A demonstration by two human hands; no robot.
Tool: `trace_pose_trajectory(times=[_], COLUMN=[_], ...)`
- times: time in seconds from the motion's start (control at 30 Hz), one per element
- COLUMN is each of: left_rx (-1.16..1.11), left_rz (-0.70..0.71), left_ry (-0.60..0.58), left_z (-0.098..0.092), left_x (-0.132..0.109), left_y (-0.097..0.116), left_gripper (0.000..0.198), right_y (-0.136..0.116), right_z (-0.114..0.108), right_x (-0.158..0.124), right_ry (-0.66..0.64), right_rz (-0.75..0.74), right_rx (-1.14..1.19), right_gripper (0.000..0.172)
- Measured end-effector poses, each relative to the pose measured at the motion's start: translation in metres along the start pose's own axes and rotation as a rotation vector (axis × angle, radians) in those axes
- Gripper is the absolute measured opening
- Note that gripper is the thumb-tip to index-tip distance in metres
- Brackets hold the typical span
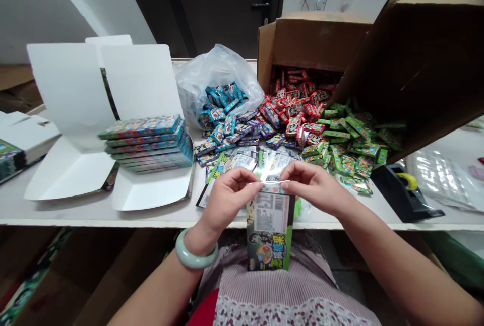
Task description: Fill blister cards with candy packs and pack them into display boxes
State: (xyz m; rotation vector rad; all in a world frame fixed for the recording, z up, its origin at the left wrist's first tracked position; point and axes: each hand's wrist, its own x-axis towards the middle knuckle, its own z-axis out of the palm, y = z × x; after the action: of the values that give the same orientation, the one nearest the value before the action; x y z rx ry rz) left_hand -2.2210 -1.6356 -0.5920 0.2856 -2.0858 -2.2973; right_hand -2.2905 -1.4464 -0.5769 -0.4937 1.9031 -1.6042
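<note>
My left hand (227, 196) and my right hand (315, 185) both pinch the top edge of a clear-wrapped printed packet (269, 233), held upright over my lap at the table's front edge. The packet shows a barcode label and green and black print. A pale green bangle (194, 255) sits on my left wrist. Just behind my hands lies a flat pile of similar printed packets (242, 162) on the white table (94, 210).
Small packs lie heaped behind: blue ones (221, 114) spilling from a plastic bag, red ones (298, 107) from a cardboard box (313, 39), green ones (350, 147) from a tipped box (423, 64). A stack of filled packets (149, 142) rests on white card trays. A black tape dispenser (403, 190) stands at right.
</note>
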Motion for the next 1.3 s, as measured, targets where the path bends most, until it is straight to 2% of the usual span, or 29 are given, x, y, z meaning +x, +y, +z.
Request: trace_pose_trajectory(times=[0.1, 0.3, 0.47, 0.63, 0.8, 0.9, 1.0, 1.07, 1.17, 1.3], left_rx=[0.042, 0.073, 0.121, 0.140, 0.160, 0.134, 0.140, 0.166, 0.160, 0.114], left_rz=[0.016, 0.070, 0.019, 0.042, 0.055, 0.086, 0.139, 0.187, 0.227, 0.267], left_ry=[-0.035, -0.287, -0.308, -0.429, -0.367, -0.433, -0.465, -0.416, -0.307, -0.236], left_z=[-0.003, -0.019, -0.022, -0.022, -0.018, -0.020, -0.025, -0.025, -0.019, -0.012], left_x=[-0.001, -0.001, 0.007, 0.006, 0.007, 0.005, -0.001, -0.007, -0.015, -0.020], left_y=[0.003, 0.003, 0.008, 0.008, 0.008, 0.009, 0.003, -0.005, -0.019, -0.027], left_gripper=[0.009, 0.008, 0.010, 0.012, 0.010, 0.013, 0.006, 0.004, 0.003, 0.011], right_y=[-0.003, -0.007, -0.003, 0.002, -0.003, -0.006, -0.004, 0.003, 0.017, 0.030], right_z=[-0.001, 0.001, 0.005, 0.006, 0.009, 0.005, 0.001, 0.001, 0.008, 0.018], right_x=[-0.001, -0.015, -0.019, -0.021, -0.018, -0.020, -0.026, -0.031, -0.036, -0.039], right_ry=[-0.028, -0.038, 0.040, 0.024, 0.085, 0.020, -0.031, -0.027, 0.050, 0.182], right_rz=[-0.004, -0.106, -0.149, -0.156, -0.144, -0.152, -0.188, -0.262, -0.386, -0.435], right_rx=[-0.058, -0.225, -0.289, -0.280, -0.336, -0.335, -0.313, -0.326, -0.375, -0.326], right_gripper=[0.009, 0.006, 0.007, 0.007, 0.008, 0.009, 0.006, 0.003, 0.005, 0.010])
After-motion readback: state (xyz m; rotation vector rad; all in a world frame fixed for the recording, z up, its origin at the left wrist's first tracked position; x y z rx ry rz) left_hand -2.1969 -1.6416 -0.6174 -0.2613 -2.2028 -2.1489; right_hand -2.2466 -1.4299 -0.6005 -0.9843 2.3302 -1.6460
